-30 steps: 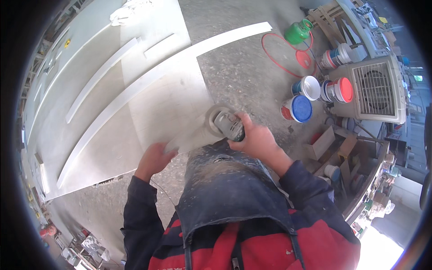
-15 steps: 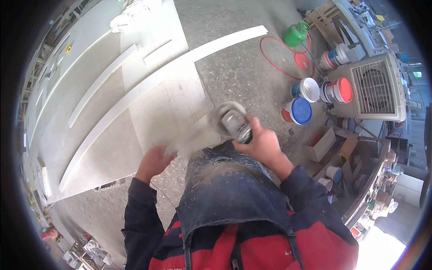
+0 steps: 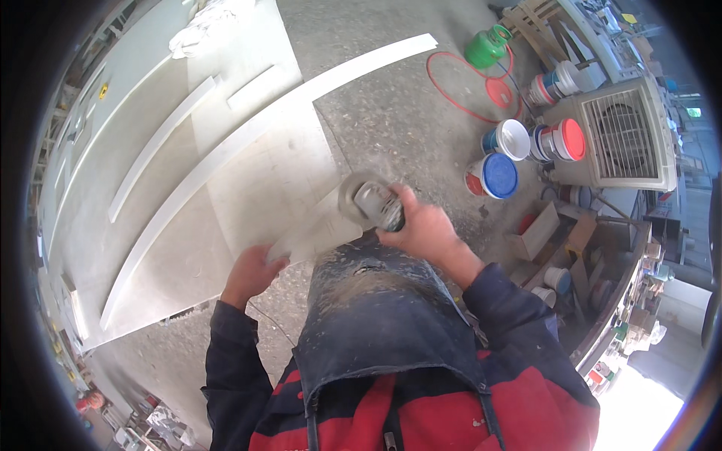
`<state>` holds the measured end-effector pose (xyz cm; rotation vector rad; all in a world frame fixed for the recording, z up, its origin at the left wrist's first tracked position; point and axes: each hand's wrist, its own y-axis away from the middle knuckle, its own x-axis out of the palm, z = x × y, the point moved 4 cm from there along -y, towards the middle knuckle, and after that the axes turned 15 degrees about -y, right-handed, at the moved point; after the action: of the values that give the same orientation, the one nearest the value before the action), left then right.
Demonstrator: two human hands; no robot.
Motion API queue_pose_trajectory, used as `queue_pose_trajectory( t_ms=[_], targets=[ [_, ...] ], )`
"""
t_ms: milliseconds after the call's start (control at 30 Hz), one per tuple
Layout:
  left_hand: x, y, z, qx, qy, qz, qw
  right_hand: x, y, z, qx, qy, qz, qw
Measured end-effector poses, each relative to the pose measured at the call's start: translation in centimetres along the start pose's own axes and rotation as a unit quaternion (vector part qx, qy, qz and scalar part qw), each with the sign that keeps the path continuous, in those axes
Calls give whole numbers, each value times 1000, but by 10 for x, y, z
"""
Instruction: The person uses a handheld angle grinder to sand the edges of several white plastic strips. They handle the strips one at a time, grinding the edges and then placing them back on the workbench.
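My right hand is closed around a grey and dark angle grinder with a round disc blurred by motion. The disc lies over the far right end of a pale flat strip. At the strip's near left end my left hand grips it, thumb toward the strip; part of its fingers is hidden. The strip is blurred and lies at a slant in front of my dusty dark apron, at the near edge of a large pale worktable.
A long curved white strip lies on the worktable and juts past its right edge. White cloth is at the far end. To the right stand a green gas cylinder, a red hose, several buckets and an air cooler.
My right hand and the grinder have shifted a little left along the strip. My left hand keeps its hold, and the whole view has turned slightly.
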<state>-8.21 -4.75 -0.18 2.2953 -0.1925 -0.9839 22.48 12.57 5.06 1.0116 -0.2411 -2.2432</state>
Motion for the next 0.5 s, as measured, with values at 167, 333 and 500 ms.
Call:
queue_pose_trajectory(
  t_ms=[167, 333, 500],
  targets=[
    [-5, -3, 6, -34, -8, 17, 999, -26, -5, -34, -7, -57, -94, 994],
    [-20, -10, 7, -18, -95, -13, 995, -17, -1, -90, 163, -633, 110, 749],
    [-24, -12, 11, -15, -120, -7, 993, 12, 8, -85, 293, -687, 109, 655]
  ],
)
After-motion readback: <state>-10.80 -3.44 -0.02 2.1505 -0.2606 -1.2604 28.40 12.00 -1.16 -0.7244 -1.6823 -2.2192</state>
